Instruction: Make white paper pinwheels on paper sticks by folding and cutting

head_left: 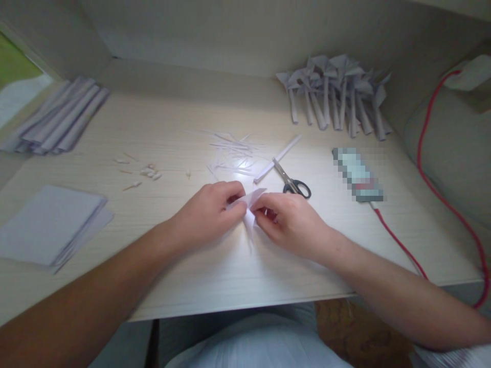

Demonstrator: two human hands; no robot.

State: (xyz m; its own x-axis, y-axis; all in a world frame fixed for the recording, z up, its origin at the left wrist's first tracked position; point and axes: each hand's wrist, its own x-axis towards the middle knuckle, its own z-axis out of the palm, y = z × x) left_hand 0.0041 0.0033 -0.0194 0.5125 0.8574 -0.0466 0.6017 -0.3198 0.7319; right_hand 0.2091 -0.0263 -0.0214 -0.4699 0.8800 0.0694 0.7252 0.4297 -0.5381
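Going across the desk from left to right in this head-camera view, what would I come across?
Stack of paper sheets → small paper bits → left hand → folded paper piece held between both hands → right hand → blurred flat object → red cable.

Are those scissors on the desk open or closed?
Closed: the scissors lie flat on the desk, blades together in one line, just beyond the right hand.
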